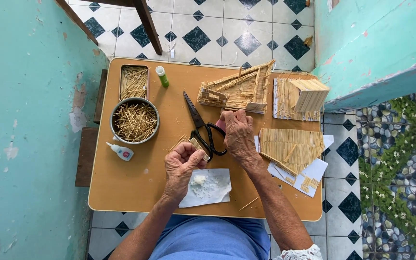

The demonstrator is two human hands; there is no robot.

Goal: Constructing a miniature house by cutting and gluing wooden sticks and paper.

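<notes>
Round metal bowl (135,121) of thin sticks sat far left. Left hand (181,163) pinched a small flat stick piece (199,148) w/ curled fingers, beside black scissors (203,129). Right hand (237,135) lay fingers-down, loosely spread, near the triangular stick frame (239,89); can't tell if holding anything. Table (131,188) front-left edge bare.

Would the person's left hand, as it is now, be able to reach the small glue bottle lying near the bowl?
Probably yes. The glue bottle lies on bare table just left of the left hand, with nothing between. But that hand is pinching a small stick bundle, so it is occupied.
</notes>
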